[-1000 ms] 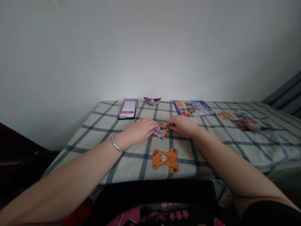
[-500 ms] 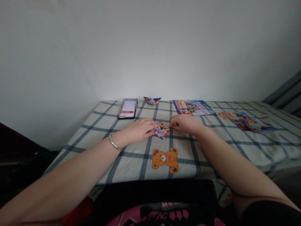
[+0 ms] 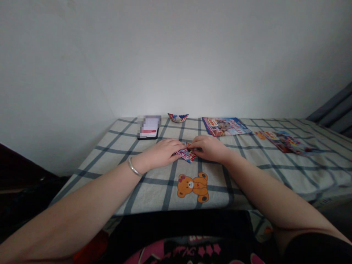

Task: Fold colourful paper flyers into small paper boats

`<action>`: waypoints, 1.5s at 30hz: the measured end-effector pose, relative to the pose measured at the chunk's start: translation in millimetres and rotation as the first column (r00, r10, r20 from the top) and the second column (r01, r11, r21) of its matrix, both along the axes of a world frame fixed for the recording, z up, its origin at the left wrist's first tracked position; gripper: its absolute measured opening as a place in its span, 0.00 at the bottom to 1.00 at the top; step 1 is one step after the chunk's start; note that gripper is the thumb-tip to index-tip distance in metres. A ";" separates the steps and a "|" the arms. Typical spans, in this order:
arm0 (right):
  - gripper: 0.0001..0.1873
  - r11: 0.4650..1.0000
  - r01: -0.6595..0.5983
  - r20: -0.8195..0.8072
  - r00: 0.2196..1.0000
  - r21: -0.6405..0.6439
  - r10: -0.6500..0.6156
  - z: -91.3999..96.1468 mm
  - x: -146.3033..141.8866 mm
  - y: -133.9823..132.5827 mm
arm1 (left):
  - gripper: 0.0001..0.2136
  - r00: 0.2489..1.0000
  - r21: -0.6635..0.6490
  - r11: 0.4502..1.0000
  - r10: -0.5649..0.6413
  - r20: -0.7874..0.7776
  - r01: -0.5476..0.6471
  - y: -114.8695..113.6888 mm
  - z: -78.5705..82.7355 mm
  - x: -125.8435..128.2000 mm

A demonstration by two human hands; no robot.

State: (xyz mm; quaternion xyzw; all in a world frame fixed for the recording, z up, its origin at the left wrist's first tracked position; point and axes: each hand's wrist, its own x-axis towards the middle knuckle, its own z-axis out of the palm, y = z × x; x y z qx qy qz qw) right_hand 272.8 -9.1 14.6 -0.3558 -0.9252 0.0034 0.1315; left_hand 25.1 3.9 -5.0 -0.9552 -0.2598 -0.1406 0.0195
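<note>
A small folded piece of printed paper (image 3: 187, 157), colourful with red and blue lettering, lies on the checked cloth between my hands. My left hand (image 3: 162, 152), with a silver bangle at the wrist, grips its left side, the fingertips covering that edge. On the opposite side, my right hand (image 3: 210, 148) has its fingers closed together over the paper's right corner, hiding part of it. A folded paper boat (image 3: 178, 117) in similar print stands farther back, near the wall.
A phone (image 3: 150, 127) with a partly blurred screen lies at the back left. Printed leaflets (image 3: 227, 126) rest at the back right, and more glossy sheets (image 3: 291, 142) lie farther right. The tablecloth (image 3: 154, 198) bears a printed teddy bear (image 3: 193, 186) near the front edge.
My right hand has moved left, from the paper's right tip to over its right part. My left hand stays in place.
</note>
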 end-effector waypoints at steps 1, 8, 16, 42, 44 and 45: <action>0.15 1.000 -0.005 0.002 1.000 -0.001 0.005 -1.6 -1.2 0.6 | 0.15 1.000 -0.003 1.000 0.002 -0.002 -0.002 0.2 0.3 0.2; 0.15 1.000 -0.014 -0.019 1.000 0.004 0.014 -5.7 1.1 6.3 | 0.13 1.000 -0.032 0.999 -0.014 -0.005 0.014 3.0 2.4 -0.4; 0.14 0.996 0.087 0.113 0.990 0.001 -0.086 5.4 1.1 0.2 | 0.12 0.995 -0.003 0.998 -0.067 -0.068 0.067 7.8 5.9 -9.4; 0.13 0.987 0.158 0.203 0.968 -0.027 -0.150 14.8 14.3 1.4 | 0.08 0.990 -0.078 0.989 -0.128 -0.061 0.123 7.1 28.7 -16.3; 0.13 0.988 0.149 0.190 0.972 -0.043 -0.138 13.9 14.5 2.9 | 0.09 0.988 -0.116 0.983 -0.148 -0.044 0.142 8.3 28.1 -17.3; 0.13 0.988 0.146 0.180 0.975 -0.053 -0.134 13.1 15.0 3.9 | 0.09 0.988 -0.140 0.980 -0.151 -0.040 0.144 8.8 27.9 -18.1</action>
